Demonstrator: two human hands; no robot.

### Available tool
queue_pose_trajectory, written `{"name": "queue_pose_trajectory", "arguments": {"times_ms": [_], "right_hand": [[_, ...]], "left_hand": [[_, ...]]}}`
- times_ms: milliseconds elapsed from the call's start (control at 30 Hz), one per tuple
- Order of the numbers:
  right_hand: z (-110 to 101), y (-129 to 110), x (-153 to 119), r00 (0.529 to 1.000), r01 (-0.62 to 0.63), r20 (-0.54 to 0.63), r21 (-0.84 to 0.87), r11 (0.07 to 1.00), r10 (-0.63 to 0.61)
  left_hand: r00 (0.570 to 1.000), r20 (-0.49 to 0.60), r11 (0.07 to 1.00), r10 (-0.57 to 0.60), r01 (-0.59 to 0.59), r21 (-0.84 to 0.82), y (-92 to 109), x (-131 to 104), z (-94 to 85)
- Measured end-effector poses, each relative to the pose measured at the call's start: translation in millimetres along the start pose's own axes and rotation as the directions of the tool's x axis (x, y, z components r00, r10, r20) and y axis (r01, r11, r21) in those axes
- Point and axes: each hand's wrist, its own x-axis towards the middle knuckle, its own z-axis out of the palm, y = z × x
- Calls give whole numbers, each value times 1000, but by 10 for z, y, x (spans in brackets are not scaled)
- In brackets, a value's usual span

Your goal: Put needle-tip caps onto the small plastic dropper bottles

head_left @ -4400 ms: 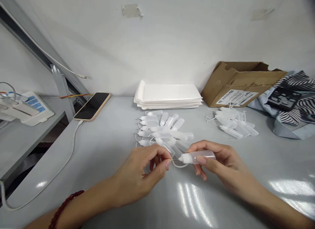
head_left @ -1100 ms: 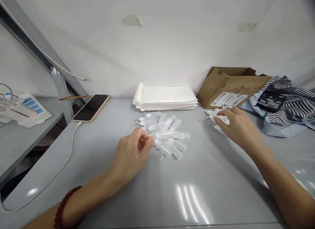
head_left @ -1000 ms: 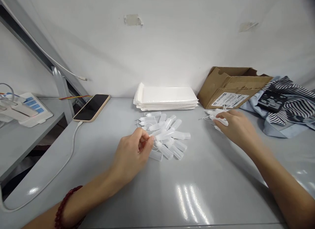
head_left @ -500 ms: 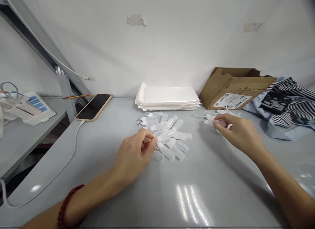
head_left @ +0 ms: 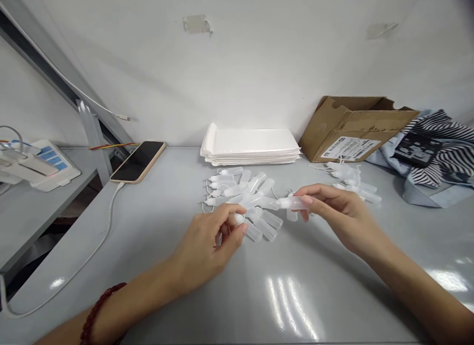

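Note:
Translucent plastic squeeze bottles (head_left: 255,184) with thin needle tips and small caps on loops lie in a loose fan on the grey table. At the near edge of this pile, my left hand (head_left: 207,246) has its thumb and forefinger apart around the white cap of one squeeze bottle (head_left: 254,232). My right hand (head_left: 338,214) pinches a squeeze bottle (head_left: 291,203) between thumb and fingers, its narrow end pointing left at the pile. Below that, another bottle (head_left: 292,215) shows, partly behind the fingers; whether it is held too is unclear.
More squeeze bottles (head_left: 357,184) lie at the right, before a cardboard box (head_left: 340,132). White padded envelopes (head_left: 255,142) are stacked against the wall. A phone (head_left: 138,162) on a white cable (head_left: 111,216) lies left. Striped clothing (head_left: 450,157) is at far right.
My right hand has moved left from the right-hand group to the pile, bringing a squeeze bottle. My left hand has shifted slightly right, its thumb and forefinger now farther apart.

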Motion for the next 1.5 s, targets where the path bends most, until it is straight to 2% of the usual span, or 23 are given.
{"name": "queue_pose_trajectory", "arguments": {"times_ms": [133,300,400,500,567,633,733,833,1033,1200,1367,1500], "right_hand": [[88,68,-4,992,-48,126,242,969,18],[179,66,-5,965,-162,259,497,853,33],[227,55,-27,924,-220,382,526,821,3],[267,45,-58,851,-265,523,497,827,-41],[285,27,-74,810,-283,584,465,839,-51],[293,3,-82,789,-282,612,431,857,-48],[291,-29,-86,799,-251,600,391,885,-39],[281,-29,-92,842,-217,539,377,900,-23],[245,37,-97,918,-189,398,433,881,1],[204,42,-57,962,-141,270,393,909,33],[184,52,-40,982,-97,187,373,923,28],[172,70,-40,986,-87,161,372,924,27]], "left_hand": [[995,100,994,-1,12,-106,30,-13,-8],[980,200,986,1,33,-165,39,-31,7],[966,259,983,7,41,-180,54,-35,16],[954,297,985,51,1,-171,82,-34,14],[952,292,986,96,-52,-156,96,-32,12],[957,260,986,128,-96,-133,101,-32,13],[968,203,986,146,-125,-114,98,-35,22],[975,178,987,131,-112,-116,95,-39,21],[975,218,988,36,-2,-153,100,-12,-44],[989,118,975,-85,107,-193,96,17,-67],[998,-1,989,-61,60,-134,65,-1,-60],[999,-37,996,-20,17,-83,45,3,-64]]}}
